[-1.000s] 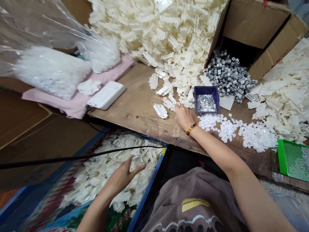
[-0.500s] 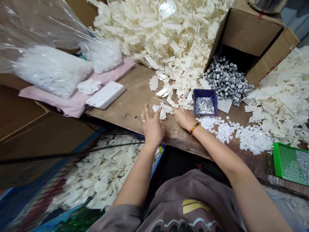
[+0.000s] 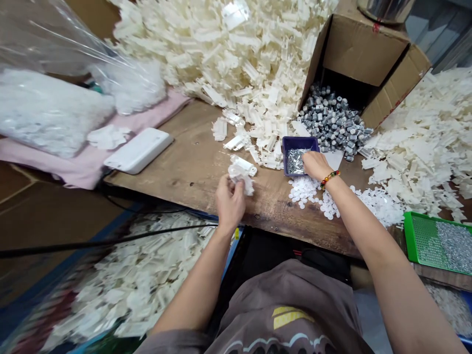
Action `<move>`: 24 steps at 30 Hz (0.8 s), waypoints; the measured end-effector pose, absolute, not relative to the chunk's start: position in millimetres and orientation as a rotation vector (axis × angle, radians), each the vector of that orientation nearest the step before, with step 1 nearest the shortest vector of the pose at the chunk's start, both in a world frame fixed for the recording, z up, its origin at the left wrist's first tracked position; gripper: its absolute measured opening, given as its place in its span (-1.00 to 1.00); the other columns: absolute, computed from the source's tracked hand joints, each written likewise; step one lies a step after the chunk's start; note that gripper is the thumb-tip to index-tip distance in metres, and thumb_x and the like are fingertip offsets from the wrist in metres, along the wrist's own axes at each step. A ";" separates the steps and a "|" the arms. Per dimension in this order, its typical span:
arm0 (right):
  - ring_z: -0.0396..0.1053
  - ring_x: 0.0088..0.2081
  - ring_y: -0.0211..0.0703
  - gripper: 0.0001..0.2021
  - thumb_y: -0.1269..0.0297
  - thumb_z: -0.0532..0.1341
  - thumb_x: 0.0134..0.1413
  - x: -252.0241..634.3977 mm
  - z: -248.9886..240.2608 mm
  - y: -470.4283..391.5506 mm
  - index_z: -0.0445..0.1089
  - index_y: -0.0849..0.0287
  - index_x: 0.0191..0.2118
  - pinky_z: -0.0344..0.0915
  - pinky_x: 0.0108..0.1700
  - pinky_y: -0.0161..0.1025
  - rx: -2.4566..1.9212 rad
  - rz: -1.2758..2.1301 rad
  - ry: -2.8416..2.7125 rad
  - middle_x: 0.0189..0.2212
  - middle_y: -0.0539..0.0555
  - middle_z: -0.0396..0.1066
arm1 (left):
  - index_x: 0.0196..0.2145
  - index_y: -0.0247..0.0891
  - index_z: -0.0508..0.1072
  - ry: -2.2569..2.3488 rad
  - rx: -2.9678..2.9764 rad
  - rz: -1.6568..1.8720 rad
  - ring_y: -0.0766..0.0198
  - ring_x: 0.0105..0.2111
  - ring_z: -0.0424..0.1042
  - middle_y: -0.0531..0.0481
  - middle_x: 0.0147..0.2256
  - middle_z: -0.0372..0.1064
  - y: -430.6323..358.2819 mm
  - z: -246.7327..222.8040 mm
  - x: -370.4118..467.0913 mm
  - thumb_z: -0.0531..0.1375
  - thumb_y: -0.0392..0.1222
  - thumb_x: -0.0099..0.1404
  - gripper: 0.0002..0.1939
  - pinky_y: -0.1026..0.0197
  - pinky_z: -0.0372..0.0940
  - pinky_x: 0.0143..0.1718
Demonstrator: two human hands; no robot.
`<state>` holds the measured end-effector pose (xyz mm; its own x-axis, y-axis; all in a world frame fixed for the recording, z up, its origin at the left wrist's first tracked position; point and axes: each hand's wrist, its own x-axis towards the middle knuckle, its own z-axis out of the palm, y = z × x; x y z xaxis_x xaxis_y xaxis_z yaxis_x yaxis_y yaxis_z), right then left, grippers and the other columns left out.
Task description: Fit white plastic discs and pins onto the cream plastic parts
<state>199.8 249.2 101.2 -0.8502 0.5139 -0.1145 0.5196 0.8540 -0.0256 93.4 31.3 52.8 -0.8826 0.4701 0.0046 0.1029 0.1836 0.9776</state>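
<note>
My left hand (image 3: 230, 202) is closed around a white plastic part (image 3: 240, 176), pinching it just above the wooden table. Its exact outline is partly covered by my fingers. Over the right side of a small purple tray (image 3: 291, 143) is my right hand (image 3: 317, 166), its fingers bent down among thin metal pins (image 3: 296, 160). The fingertips are hidden, so what they pinch cannot be made out. Just in front of the tray lie small white plastic discs (image 3: 303, 192), some of them under my right forearm.
Cream plastic parts (image 3: 206, 46) form a big heap at the back. Grey metallic pieces (image 3: 332, 120) spill from a cardboard box (image 3: 359, 49). A green basket (image 3: 420, 241) with small metal bits sits at right. A white case (image 3: 142, 150) and bagged white pieces (image 3: 47, 110) lie left.
My right hand has moved right, from the loose plastic parts to the purple tray. My left hand has closed on a white part and lifted it slightly. The view has shifted a little right.
</note>
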 end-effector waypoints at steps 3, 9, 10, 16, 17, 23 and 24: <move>0.41 -0.19 0.08 -0.75 0.53 0.03 0.04 203.1 102.4 248.9 0.45 0.38 -0.25 0.29 -0.19 -0.12 0.851 -0.122 2.953 -0.23 0.34 0.46 | -0.09 -0.28 0.32 1.415 0.423 1.673 0.18 -0.32 0.50 -0.09 -0.26 0.48 35.1 62.4 125.6 0.20 -0.20 0.10 -0.61 0.16 0.34 -0.22; 0.42 -0.14 0.10 -0.74 0.53 0.07 0.00 194.4 97.4 242.0 0.45 0.35 -0.22 0.29 -0.17 -0.15 0.791 -0.144 2.925 -0.20 0.34 0.47 | -0.15 -0.31 0.34 1.016 0.312 1.449 0.21 -0.34 0.52 -0.12 -0.25 0.51 44.8 67.5 166.7 0.26 -0.22 0.09 -0.65 0.17 0.36 -0.21; 0.42 -0.14 0.11 -0.73 0.55 0.08 -0.03 190.9 97.1 240.7 0.45 0.36 -0.22 0.28 -0.18 -0.15 0.771 -0.135 2.908 -0.19 0.36 0.46 | -0.17 -0.31 0.35 1.028 0.301 1.446 0.21 -0.35 0.52 -0.11 -0.27 0.52 46.0 67.2 170.8 0.27 -0.20 0.09 -0.66 0.18 0.37 -0.22; 0.42 -0.17 0.01 -0.80 0.53 0.11 -0.06 190.1 97.2 247.3 0.45 0.31 -0.30 0.25 -0.20 -0.21 0.818 -0.295 2.957 -0.24 0.29 0.48 | -0.23 -0.32 0.38 1.005 0.284 1.326 0.21 -0.41 0.52 -0.13 -0.28 0.53 44.3 61.3 197.4 0.32 -0.17 0.05 -0.66 0.21 0.38 -0.31; 0.41 -0.19 -0.03 -0.83 0.52 0.12 -0.05 192.5 95.9 249.7 0.44 0.29 -0.34 0.24 -0.20 -0.24 0.839 -0.363 2.980 -0.27 0.24 0.48 | -0.23 -0.32 0.38 0.995 0.283 1.306 0.21 -0.41 0.52 -0.13 -0.27 0.53 43.8 59.0 201.7 0.33 -0.17 0.04 -0.66 0.21 0.38 -0.31; 0.39 -0.41 -0.25 -0.94 0.50 0.13 0.01 203.8 99.1 249.2 0.30 0.24 -0.40 0.25 -0.34 -0.33 1.087 -1.069 2.926 -0.50 0.01 0.39 | -0.24 -0.33 0.39 1.003 0.281 1.337 0.20 -0.42 0.53 -0.13 -0.26 0.53 48.1 46.3 215.0 0.34 -0.16 0.01 -0.64 0.19 0.38 -0.31; 0.38 -0.48 -0.29 -0.93 0.50 0.10 0.04 208.8 103.5 244.9 0.27 0.23 -0.38 0.24 -0.40 -0.35 1.144 -1.268 2.842 -0.54 -0.02 0.36 | -0.25 -0.32 0.38 1.010 0.273 1.344 0.20 -0.43 0.52 -0.12 -0.27 0.53 49.1 45.5 215.2 0.34 -0.17 0.01 -0.64 0.18 0.39 -0.32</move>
<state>208.8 244.9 103.5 -0.7485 0.6534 -0.1136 0.5210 0.4734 -0.7102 215.2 49.1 45.5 -0.1030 0.8898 -0.4445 -0.6747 0.2658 0.6885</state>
